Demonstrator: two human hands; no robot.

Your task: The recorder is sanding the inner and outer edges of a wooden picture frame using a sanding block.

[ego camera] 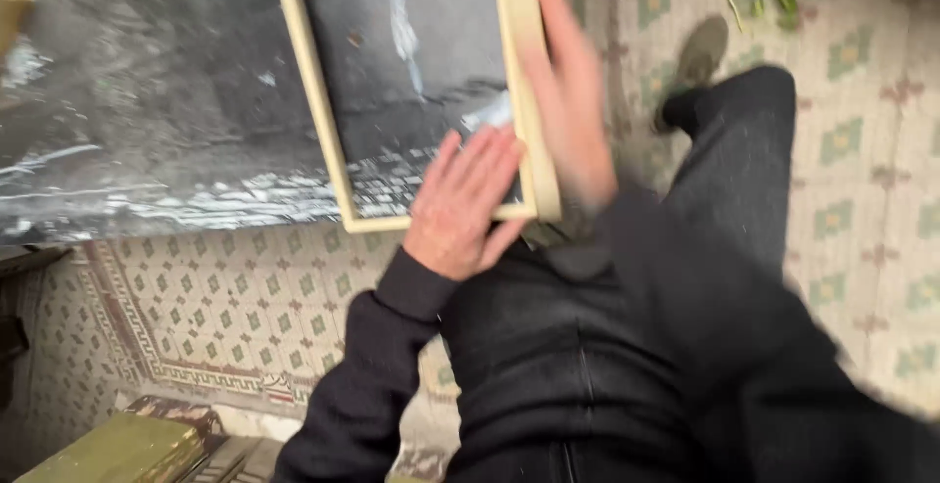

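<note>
Here I see both hands on a pale wooden frame (406, 92) that encloses a dark, grey-streaked panel. My left hand (460, 204) lies flat and open, palm down, across the frame's near corner, fingers spread over the dark panel just inside the bottom rail. My right hand (573, 101) runs along the outside of the right rail, fingers stretched out and pressed against the wood; it is blurred, so I cannot tell whether the thumb hooks round the edge or the hand only leans on it. The frame sits tilted, its near corner just in front of my body, lying over a larger dark sheet (147, 121) smeared with white, above a patterned tiled floor (235, 307).

I judge the step in hand to be steadying or shifting the frame by its corner. The next move seems to call for a firmer purchase: the left palm only presses and does not grip, so any lift would need fingers curled under a rail. A shoe (697, 57) and a dark trouser leg (754, 150) stand just right of the frame.
</note>
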